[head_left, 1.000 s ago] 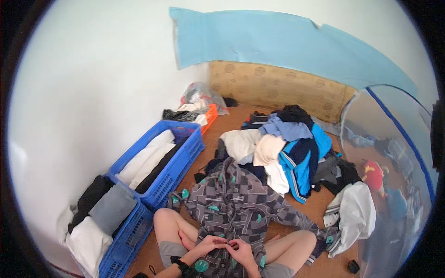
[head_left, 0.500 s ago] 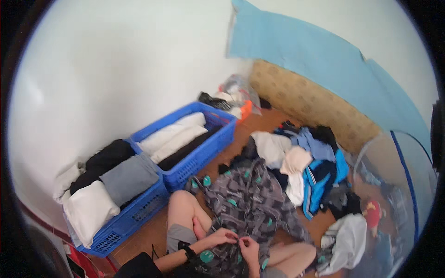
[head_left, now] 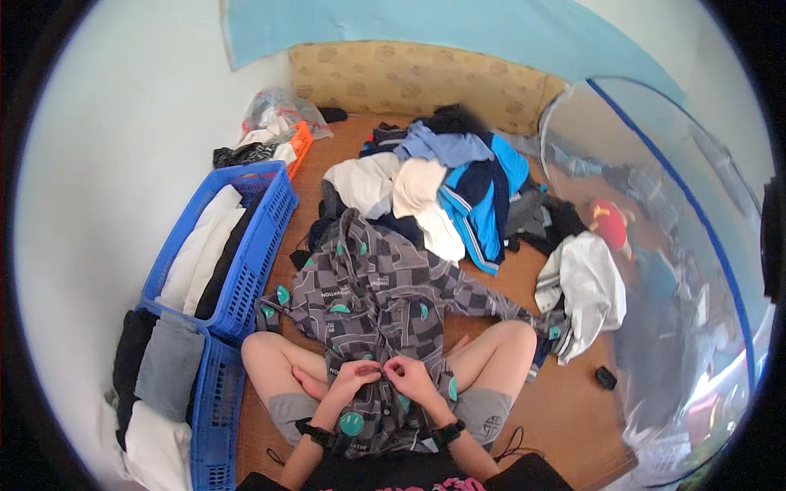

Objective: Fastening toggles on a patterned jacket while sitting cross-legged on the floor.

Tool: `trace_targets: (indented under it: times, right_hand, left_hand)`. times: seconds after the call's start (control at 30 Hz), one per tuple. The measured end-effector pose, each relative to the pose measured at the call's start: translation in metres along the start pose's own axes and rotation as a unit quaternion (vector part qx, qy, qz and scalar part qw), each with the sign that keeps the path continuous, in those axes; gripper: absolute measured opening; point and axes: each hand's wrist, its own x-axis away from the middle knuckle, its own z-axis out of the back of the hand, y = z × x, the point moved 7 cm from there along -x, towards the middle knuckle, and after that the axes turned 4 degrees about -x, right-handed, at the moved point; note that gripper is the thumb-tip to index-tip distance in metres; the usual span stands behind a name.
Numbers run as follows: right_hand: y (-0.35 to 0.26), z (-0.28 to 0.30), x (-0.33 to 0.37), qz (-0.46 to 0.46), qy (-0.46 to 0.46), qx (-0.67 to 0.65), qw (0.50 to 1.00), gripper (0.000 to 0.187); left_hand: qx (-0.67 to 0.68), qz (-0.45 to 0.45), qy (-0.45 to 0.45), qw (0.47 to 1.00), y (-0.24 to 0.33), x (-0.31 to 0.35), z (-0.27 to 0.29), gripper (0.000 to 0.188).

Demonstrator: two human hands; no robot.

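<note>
Underfoot, floor: brown woven mat [head_left: 524, 282]
Wall: pale, plain [head_left: 123, 123]
Hands: left hand [head_left: 354, 378] and right hand [head_left: 409, 376], fingers pinching grey checked patterned shirt [head_left: 368, 286]
Left side: blue plastic baskets [head_left: 254, 245] with folded clothes

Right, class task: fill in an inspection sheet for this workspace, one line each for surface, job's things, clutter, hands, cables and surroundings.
Surface: brown floor, mostly covered with clothes.
Job's things: grey patterned shirt spread over the lap and floor ahead.
Clutter: clothes pile beyond the shirt; white garment to the right; small black object on the floor.
Hands: left hand and right hand both pinch the shirt's front at the middle.
Cables: thin black cord by the right knee.
Surroundings: two blue baskets of folded clothes on the left; pale wall; mesh tent on the right.
</note>
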Motion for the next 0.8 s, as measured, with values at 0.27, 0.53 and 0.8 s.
trace_targets:
  times: [0.27, 0.53, 0.8]
  right_hand:
    - [0.001, 0.009, -0.002, -0.024, -0.003, -0.027, 0.999, 0.014]
    - [-0.003, 0.003, -0.002, 0.02, -0.008, -0.042, 0.999, 0.01]
    - [-0.005, 0.005, 0.004, 0.018, -0.016, -0.058, 0.998, 0.01]
  left_hand:
    - [-0.023, 0.013, 0.011, 1.0, 0.004, -0.006, -0.004, 0.027]
    - [-0.022, 0.044, 0.029, 0.998, 0.002, -0.003, 0.007, 0.029]
    - [-0.025, 0.032, 0.012, 0.999, 0.004, 0.003, 0.001, 0.028]
